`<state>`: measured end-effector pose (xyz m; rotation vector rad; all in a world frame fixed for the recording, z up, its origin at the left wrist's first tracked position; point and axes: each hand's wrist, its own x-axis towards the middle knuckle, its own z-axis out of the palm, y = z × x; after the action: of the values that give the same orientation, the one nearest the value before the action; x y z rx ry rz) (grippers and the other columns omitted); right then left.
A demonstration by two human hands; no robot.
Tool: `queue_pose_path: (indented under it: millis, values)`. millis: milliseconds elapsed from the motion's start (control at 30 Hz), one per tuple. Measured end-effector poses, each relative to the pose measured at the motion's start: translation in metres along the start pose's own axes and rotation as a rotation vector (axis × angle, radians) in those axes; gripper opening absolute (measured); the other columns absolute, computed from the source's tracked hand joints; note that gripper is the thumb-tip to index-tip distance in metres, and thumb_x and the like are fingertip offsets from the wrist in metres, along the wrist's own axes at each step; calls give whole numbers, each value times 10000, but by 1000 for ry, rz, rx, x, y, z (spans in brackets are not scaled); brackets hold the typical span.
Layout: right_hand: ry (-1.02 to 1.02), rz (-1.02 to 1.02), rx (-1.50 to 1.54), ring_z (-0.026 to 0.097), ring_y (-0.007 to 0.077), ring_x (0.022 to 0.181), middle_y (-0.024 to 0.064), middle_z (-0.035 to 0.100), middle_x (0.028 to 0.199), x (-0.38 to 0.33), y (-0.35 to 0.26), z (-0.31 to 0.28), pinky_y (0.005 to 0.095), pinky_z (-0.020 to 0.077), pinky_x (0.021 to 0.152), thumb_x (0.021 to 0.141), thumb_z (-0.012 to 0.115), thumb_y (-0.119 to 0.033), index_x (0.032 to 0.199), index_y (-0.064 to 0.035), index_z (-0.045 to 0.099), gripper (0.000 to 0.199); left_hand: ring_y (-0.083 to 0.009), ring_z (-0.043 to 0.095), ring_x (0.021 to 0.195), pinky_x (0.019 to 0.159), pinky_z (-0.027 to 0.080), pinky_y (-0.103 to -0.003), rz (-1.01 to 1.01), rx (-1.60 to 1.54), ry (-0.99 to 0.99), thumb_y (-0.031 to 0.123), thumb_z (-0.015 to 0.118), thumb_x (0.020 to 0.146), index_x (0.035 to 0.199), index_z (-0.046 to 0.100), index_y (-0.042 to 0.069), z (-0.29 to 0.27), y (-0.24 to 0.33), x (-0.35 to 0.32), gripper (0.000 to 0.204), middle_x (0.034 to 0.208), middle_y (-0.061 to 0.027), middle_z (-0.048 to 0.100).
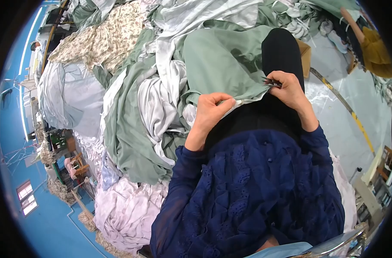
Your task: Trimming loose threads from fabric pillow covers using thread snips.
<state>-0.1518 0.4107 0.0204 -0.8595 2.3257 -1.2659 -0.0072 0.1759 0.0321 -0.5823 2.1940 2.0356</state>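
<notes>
A sage-green cloth [217,60] lies over my lap, and its near edge is drawn across between my hands. My left hand [211,114] is closed in a pinch on that edge, where a pale strip of hem shows. In my right hand [289,88] is a pair of dark thread snips [271,82], blades toward the left. The blades are close to the right end of the cloth's edge; I cannot tell if they touch it. My knee in black trousers [282,51] rises behind the right hand.
Heaped green and white fabric [157,107] crowds my left side, with a floral cloth [105,41] beyond and pale pink fabric [127,210] nearer. A cardboard box [305,56] stands beside my knee. Yellow-black tape [346,101] crosses the grey floor. Another person [374,49] is at far right.
</notes>
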Motion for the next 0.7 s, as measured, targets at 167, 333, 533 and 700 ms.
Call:
queue_pose_path:
  millis: [167,333,533,700]
  values:
    - [6,2,59,580,203,716,76,588,811,0,-7,8,301,449,640,724,696,-17,907,-8,633,194,-6,462,589,512,319,-190,-65,-100,-2,103,708,853,825,729,-21,-2,-3,3,128,682,47,618]
    - [-8,-32,378,547,81,750,5,574,869,-4,-25,25,229,428,636,753,722,54,963,-28,673,231,1,467,598,523,326,-182,-117,-132,1,124,713,865,822,729,-17,-2,-1,4,149,694,53,624]
    - [37,-282,237,605,165,715,54,613,899,3,-39,59,275,478,602,734,759,14,1002,-33,673,285,2,488,619,544,348,-179,-124,-176,-9,115,700,885,856,729,-20,-2,-7,7,141,716,48,633]
    - [47,-341,192,602,212,665,64,613,801,6,-34,63,301,467,568,745,690,67,875,-21,642,164,-6,488,637,565,356,-180,-147,-164,1,112,692,890,859,724,-18,-4,-9,8,138,732,54,625]
